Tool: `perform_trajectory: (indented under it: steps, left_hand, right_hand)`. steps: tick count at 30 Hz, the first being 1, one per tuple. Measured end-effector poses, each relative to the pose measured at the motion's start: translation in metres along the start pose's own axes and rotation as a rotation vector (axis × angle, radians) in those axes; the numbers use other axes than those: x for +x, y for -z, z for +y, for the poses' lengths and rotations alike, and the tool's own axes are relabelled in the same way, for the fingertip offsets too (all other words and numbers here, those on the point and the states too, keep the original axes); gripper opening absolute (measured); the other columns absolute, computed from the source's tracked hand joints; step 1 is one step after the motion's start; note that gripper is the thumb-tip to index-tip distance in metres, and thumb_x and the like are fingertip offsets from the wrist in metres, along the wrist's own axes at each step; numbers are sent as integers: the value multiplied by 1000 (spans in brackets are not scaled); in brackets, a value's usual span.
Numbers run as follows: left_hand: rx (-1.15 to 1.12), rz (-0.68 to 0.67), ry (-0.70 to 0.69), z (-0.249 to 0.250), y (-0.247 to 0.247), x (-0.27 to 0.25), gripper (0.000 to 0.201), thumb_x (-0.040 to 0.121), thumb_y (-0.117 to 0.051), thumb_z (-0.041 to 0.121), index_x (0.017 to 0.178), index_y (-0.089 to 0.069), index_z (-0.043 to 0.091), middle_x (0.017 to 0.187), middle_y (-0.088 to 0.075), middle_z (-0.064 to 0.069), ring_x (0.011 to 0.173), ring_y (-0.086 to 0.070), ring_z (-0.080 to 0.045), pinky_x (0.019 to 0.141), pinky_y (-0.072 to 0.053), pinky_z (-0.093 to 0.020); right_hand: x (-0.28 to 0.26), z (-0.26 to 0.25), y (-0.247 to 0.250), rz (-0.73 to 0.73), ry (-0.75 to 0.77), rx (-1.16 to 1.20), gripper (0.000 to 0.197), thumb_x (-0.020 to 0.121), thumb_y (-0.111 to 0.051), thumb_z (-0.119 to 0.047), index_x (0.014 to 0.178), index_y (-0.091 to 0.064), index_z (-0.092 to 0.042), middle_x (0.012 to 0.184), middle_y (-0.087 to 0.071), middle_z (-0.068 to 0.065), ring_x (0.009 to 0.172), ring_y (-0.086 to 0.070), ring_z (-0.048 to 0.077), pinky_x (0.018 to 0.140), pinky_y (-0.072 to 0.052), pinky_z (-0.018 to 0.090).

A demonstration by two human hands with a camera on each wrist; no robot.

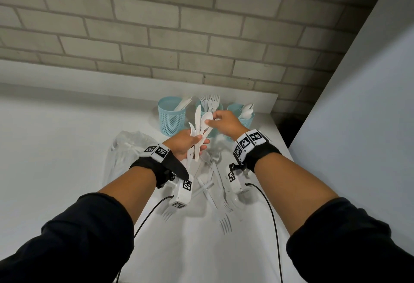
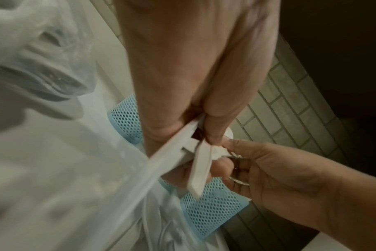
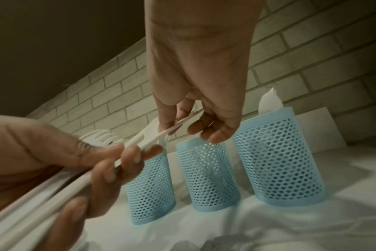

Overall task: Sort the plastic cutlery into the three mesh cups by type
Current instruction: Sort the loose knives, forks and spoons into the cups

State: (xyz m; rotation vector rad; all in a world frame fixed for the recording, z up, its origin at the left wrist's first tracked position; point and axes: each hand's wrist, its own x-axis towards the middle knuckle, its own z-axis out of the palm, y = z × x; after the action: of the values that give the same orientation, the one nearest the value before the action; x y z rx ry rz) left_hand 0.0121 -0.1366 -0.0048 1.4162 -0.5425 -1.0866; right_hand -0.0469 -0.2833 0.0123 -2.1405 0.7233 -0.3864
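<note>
Three blue mesh cups stand at the back of the white table: the left cup [image 1: 171, 117] [image 3: 150, 190] has knives, the middle cup [image 1: 212, 134] [image 3: 206, 175] forks, the right cup [image 1: 245, 123] [image 3: 277, 152] spoons. In front of the middle cup, my left hand [image 1: 197, 142] [image 2: 204, 135] [image 3: 118, 158] grips a bundle of white knives and a spoon [image 1: 198, 126] by the handles. My right hand [image 1: 211, 120] [image 3: 176, 126] [image 2: 268, 169] pinches the white spoon [image 1: 207, 117] at the top of that bundle.
Loose white forks and other cutlery [image 1: 212, 182] lie on the table under my wrists, with one fork [image 1: 225, 224] nearer me. A crumpled clear plastic bag [image 1: 125, 148] [image 2: 32, 68] lies to the left. A brick wall runs behind the cups, and a white panel [image 1: 358, 103] stands on the right.
</note>
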Motion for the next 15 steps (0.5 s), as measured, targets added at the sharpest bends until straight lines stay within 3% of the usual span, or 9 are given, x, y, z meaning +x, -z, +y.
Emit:
perform_trajectory:
  steps: [2, 4, 7, 9, 11, 15]
  left_hand:
    - [4, -3, 4, 1, 0, 3, 31, 100, -38, 5, 130, -41, 4, 85, -58, -5, 63, -56, -11, 57, -49, -24]
    - [16, -11, 3, 3, -2, 5, 22, 99, -38, 4, 121, -45, 4, 83, -56, -4, 61, -52, -11, 49, -49, -20]
    - [32, -16, 7, 5, -5, 9, 13, 99, -39, 4, 107, -49, 2, 81, -53, -5, 61, -48, -12, 47, -48, -19]
    - [39, -20, 11, 6, -6, 12, 13, 99, -39, 3, 103, -52, 2, 81, -52, -6, 62, -49, -12, 49, -47, -21]
    - [34, -11, 13, 7, -5, 14, 14, 99, -40, 3, 99, -54, 5, 82, -54, -5, 65, -50, -12, 54, -47, -23]
    - [26, -3, 16, 9, -4, 17, 23, 98, -42, 6, 118, -53, 5, 89, -59, -2, 77, -57, -13, 66, -48, -27]
  right_hand:
    - [6, -1, 5, 99, -29, -36, 15, 88, -63, -23, 84, -64, -9, 97, -66, 11, 85, -57, 20, 86, -46, 35]
    - [14, -3, 16, 257, -55, -89, 17, 89, -61, -24, 75, -62, -13, 89, -63, 9, 85, -55, 21, 86, -45, 34]
    - [23, -9, 42, 502, -121, -7, 15, 93, -54, -20, 89, -63, -9, 95, -63, 11, 89, -56, 25, 78, -42, 31]
    - [29, -11, 61, 650, -177, 147, 23, 95, -49, -18, 108, -61, -2, 112, -63, 15, 103, -59, 29, 83, -44, 31]
    - [33, -11, 76, 792, -203, 281, 26, 97, -44, -17, 116, -55, -2, 118, -62, 18, 107, -59, 32, 84, -47, 33]
    - [29, 4, 91, 959, -185, 205, 24, 99, -39, -17, 116, -51, -5, 114, -64, 16, 104, -60, 31, 75, -42, 29]
